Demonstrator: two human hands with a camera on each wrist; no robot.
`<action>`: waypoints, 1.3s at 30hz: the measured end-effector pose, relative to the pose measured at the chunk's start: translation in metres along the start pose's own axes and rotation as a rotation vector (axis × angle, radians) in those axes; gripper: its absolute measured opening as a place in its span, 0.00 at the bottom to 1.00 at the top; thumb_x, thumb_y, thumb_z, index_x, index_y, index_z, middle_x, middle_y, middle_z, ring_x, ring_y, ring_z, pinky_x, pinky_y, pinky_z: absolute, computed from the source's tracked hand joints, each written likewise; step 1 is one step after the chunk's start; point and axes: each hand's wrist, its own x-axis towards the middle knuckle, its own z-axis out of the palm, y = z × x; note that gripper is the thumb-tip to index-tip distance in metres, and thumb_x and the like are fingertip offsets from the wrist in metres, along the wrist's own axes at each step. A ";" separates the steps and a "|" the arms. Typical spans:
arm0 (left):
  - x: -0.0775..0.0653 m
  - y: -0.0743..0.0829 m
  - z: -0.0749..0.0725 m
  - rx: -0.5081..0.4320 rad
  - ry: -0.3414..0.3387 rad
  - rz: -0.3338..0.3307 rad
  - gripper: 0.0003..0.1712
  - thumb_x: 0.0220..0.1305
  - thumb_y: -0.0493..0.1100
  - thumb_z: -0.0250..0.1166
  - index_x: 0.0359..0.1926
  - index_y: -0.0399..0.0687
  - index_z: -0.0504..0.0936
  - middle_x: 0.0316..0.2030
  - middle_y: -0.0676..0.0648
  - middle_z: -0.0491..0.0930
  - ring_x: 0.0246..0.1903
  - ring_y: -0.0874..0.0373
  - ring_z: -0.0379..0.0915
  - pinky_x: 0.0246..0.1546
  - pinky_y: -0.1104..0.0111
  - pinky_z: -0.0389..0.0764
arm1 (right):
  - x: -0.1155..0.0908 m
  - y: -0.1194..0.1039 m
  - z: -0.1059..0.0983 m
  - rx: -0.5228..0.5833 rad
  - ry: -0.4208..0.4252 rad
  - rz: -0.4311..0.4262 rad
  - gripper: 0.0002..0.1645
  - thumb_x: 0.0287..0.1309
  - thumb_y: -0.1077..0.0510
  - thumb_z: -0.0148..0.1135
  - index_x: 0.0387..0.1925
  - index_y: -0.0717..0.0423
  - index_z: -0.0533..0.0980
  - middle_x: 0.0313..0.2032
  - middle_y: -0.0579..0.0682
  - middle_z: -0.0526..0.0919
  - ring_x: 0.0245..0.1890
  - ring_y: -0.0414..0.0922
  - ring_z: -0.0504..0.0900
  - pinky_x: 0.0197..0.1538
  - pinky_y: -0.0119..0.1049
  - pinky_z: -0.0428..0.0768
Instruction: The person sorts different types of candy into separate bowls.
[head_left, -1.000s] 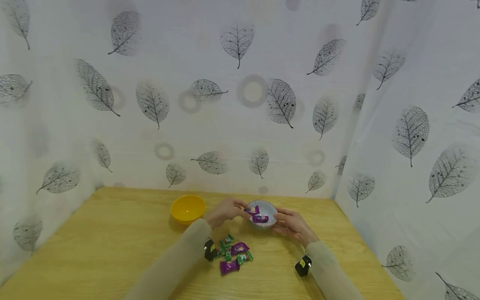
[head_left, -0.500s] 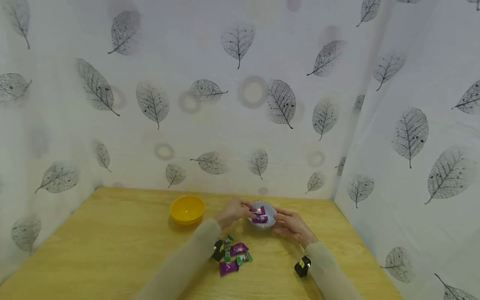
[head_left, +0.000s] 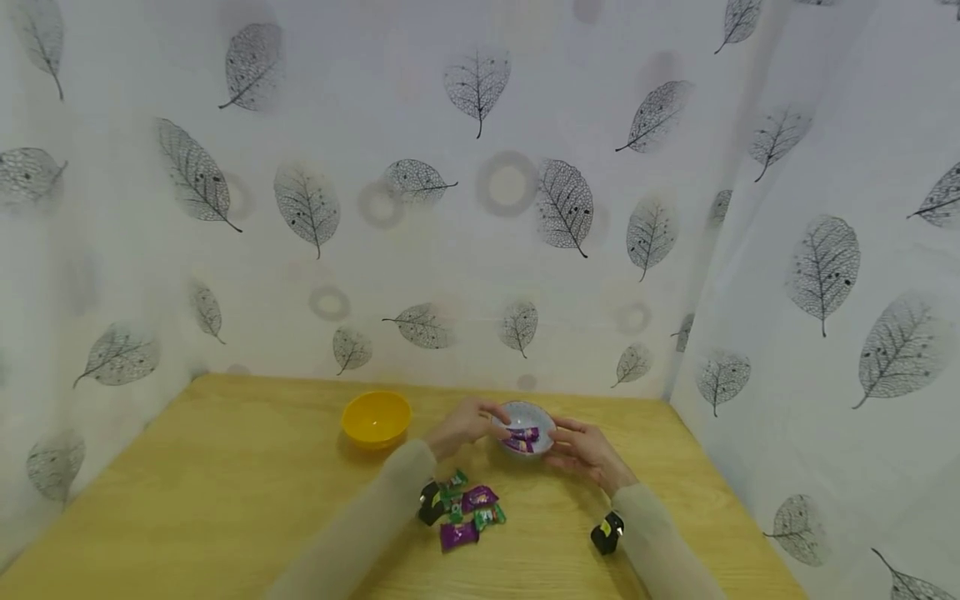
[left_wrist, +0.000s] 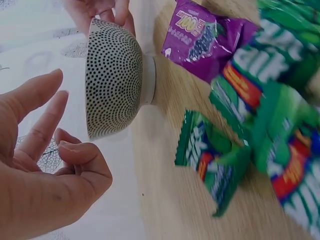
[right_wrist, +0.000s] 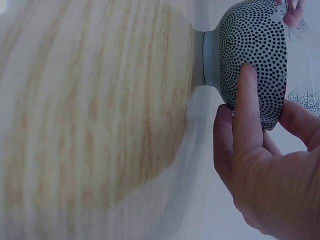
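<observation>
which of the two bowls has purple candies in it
The dotted bowl, held by the right hand: purple candies lie inside it, while the yellow bowl shows none.

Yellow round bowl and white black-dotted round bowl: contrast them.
The yellow bowl is plain, the dotted bowl speckled outside. The dotted bowl contains purple wrapped sweets; the yellow bowl shows none. The right hand holds the dotted bowl, not the yellow bowl. Both are round.
</observation>
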 end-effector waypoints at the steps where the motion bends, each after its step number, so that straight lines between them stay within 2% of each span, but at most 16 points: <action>1: -0.002 0.000 -0.002 0.001 -0.008 0.003 0.17 0.55 0.42 0.71 0.46 0.42 0.85 0.52 0.46 0.80 0.42 0.53 0.71 0.38 0.62 0.71 | 0.000 0.000 0.000 -0.001 -0.001 0.002 0.34 0.67 0.62 0.56 0.70 0.67 0.60 0.58 0.67 0.75 0.45 0.48 0.84 0.49 0.43 0.85; 4: -0.005 -0.001 -0.008 0.006 -0.033 0.023 0.18 0.55 0.43 0.71 0.46 0.40 0.84 0.52 0.46 0.80 0.47 0.51 0.72 0.45 0.53 0.75 | 0.001 0.001 -0.001 0.008 -0.003 -0.002 0.34 0.67 0.63 0.56 0.71 0.67 0.59 0.57 0.66 0.77 0.44 0.48 0.84 0.48 0.43 0.85; 8: -0.010 -0.007 -0.016 0.002 -0.077 0.038 0.19 0.55 0.45 0.71 0.46 0.40 0.83 0.51 0.48 0.80 0.47 0.51 0.73 0.51 0.44 0.73 | 0.003 0.002 -0.002 0.016 -0.007 -0.012 0.34 0.66 0.63 0.57 0.70 0.68 0.60 0.51 0.61 0.81 0.45 0.49 0.84 0.48 0.43 0.86; 11: -0.014 -0.011 -0.021 -0.007 -0.107 0.036 0.18 0.58 0.45 0.70 0.46 0.40 0.84 0.49 0.48 0.81 0.45 0.52 0.73 0.46 0.51 0.74 | 0.002 0.002 -0.002 0.015 -0.014 -0.014 0.34 0.66 0.63 0.57 0.70 0.68 0.60 0.50 0.58 0.82 0.45 0.50 0.84 0.48 0.44 0.86; 15: -0.020 -0.019 -0.026 -0.018 -0.142 0.028 0.17 0.59 0.45 0.70 0.48 0.42 0.84 0.47 0.49 0.82 0.42 0.54 0.72 0.40 0.61 0.74 | 0.000 0.003 -0.003 0.020 -0.030 -0.013 0.35 0.67 0.62 0.57 0.71 0.68 0.59 0.56 0.64 0.78 0.47 0.51 0.83 0.50 0.45 0.85; 19: -0.027 -0.026 -0.033 -0.010 -0.191 0.035 0.19 0.60 0.44 0.69 0.50 0.40 0.83 0.43 0.49 0.84 0.34 0.56 0.71 0.34 0.66 0.76 | 0.000 0.003 -0.003 0.026 -0.030 -0.016 0.35 0.67 0.62 0.56 0.71 0.68 0.58 0.60 0.67 0.74 0.51 0.54 0.82 0.52 0.46 0.84; 22: -0.034 -0.031 -0.038 -0.020 -0.234 0.025 0.19 0.60 0.42 0.69 0.50 0.38 0.82 0.39 0.46 0.85 0.27 0.55 0.71 0.29 0.68 0.78 | 0.001 0.003 -0.002 0.028 -0.017 -0.016 0.34 0.66 0.63 0.57 0.70 0.68 0.60 0.57 0.66 0.76 0.51 0.54 0.82 0.52 0.46 0.84; 25: -0.039 -0.035 -0.042 -0.005 -0.249 0.012 0.17 0.61 0.41 0.69 0.49 0.38 0.83 0.37 0.45 0.85 0.26 0.55 0.71 0.29 0.68 0.78 | 0.002 0.002 0.000 0.024 -0.014 -0.011 0.34 0.66 0.63 0.57 0.70 0.68 0.60 0.54 0.63 0.79 0.49 0.53 0.82 0.51 0.46 0.84; 29: -0.043 -0.038 -0.043 0.089 -0.238 0.021 0.15 0.59 0.42 0.70 0.47 0.42 0.84 0.37 0.47 0.85 0.33 0.56 0.74 0.38 0.65 0.77 | 0.002 0.002 0.000 0.026 -0.014 -0.005 0.34 0.66 0.64 0.57 0.70 0.69 0.60 0.53 0.62 0.79 0.48 0.52 0.83 0.50 0.46 0.85; 35: -0.047 -0.041 -0.043 0.185 -0.245 0.013 0.16 0.54 0.43 0.74 0.45 0.47 0.85 0.44 0.49 0.84 0.45 0.54 0.75 0.56 0.51 0.74 | 0.001 0.000 -0.001 0.023 -0.028 -0.013 0.34 0.67 0.63 0.56 0.71 0.68 0.58 0.58 0.66 0.76 0.50 0.53 0.82 0.51 0.46 0.84; 39: -0.049 -0.043 -0.042 0.192 -0.267 -0.001 0.18 0.50 0.40 0.76 0.44 0.47 0.85 0.44 0.47 0.83 0.46 0.52 0.75 0.57 0.48 0.73 | 0.001 0.000 -0.001 0.025 -0.027 -0.006 0.34 0.67 0.64 0.56 0.71 0.69 0.58 0.56 0.64 0.78 0.49 0.52 0.83 0.51 0.45 0.84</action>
